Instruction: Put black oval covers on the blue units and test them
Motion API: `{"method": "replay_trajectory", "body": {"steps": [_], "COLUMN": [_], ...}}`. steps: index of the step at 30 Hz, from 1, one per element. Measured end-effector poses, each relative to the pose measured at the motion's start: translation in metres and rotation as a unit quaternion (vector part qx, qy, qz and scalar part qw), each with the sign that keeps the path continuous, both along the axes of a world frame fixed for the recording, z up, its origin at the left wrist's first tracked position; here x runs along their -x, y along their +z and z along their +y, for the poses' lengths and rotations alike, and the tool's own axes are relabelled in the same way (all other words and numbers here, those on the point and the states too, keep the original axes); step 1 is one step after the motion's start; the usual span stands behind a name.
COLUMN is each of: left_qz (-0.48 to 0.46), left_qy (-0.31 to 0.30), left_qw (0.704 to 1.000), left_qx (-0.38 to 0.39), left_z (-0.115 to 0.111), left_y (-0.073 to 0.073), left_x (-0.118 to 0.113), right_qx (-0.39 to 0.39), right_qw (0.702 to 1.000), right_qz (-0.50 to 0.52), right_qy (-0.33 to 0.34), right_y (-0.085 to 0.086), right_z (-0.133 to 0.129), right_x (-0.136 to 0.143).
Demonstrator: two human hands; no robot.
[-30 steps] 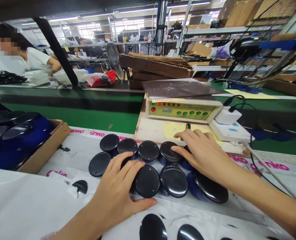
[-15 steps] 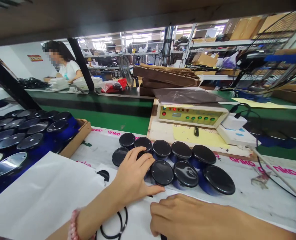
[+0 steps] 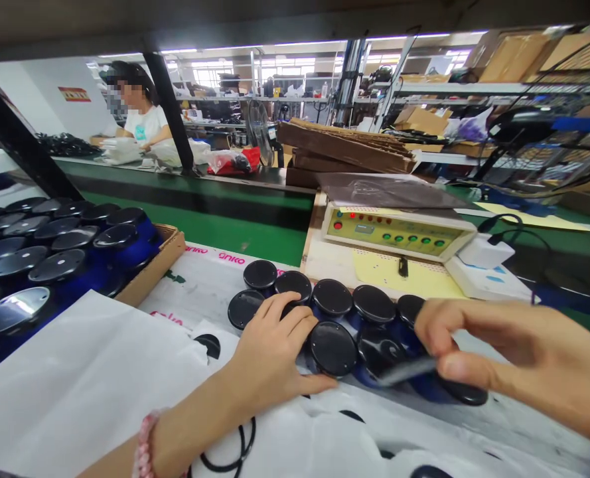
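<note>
At 9 o'clock, a brown cardboard tray held close-packed blue pieces with glossy black tops. At 8, a loose, creased white sheet lay beside your left forearm. Near 7, a looped black cord showed just past that arm, where it might have caught your pink beaded bracelet. At 6, your left hand was spread wide against the round, black-topped blue pieces in two rows, from 7 to 4; crowded so tightly, they could topple from one sideways push. A cream control box with a yellow panel blocked their far side at 3, a white adapter beside it. At 4, your right hand pinched a thin, blurred grey piece across the near row; a low swing risked scuffing those tops. Whether it touched them, you couldn't tell.
</note>
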State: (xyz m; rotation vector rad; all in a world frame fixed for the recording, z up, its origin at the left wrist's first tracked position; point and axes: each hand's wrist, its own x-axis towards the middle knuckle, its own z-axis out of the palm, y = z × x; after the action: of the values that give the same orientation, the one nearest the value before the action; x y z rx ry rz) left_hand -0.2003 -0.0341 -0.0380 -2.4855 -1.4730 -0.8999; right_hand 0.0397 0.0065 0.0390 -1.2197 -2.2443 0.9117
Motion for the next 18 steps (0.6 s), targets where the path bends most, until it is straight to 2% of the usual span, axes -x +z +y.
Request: {"method": "replay_trajectory", "body": {"steps": [2,3,7,10,18], "left_qz": [0.001,0.002,0.004,0.004,-0.001], "left_qy": [0.000,0.001,-0.001,-0.005,-0.006], "left_qw": [1.000,1.000,1.000,1.000,1.000], "left_qx": [-0.013,-0.014,-0.010,-0.016,-0.012], "left_z": [0.000,0.001,0.001,0.002,0.003], "left_y": [-0.002,-0.003,-0.005,-0.005,-0.004], "left_x": [0.000,0.000,0.000,0.000,0.000], "right_qx": [0.115,0.143,0.093,0.085,0.038], "right_qw": [0.993,0.989,0.994,0.995,0.999], "right_qz": [-0.015,-0.014,0.031,0.048,0.019], "right_qy": [0.028,0.040,0.038,0.015,0.020], "right_y": [0.004,0.002,-0.019,-0.032,-0.042], "right_z": [0.017,0.022,0.028,0.028,0.030], "right_x": [0.011,0.019,0.047,0.051,0.047]}}
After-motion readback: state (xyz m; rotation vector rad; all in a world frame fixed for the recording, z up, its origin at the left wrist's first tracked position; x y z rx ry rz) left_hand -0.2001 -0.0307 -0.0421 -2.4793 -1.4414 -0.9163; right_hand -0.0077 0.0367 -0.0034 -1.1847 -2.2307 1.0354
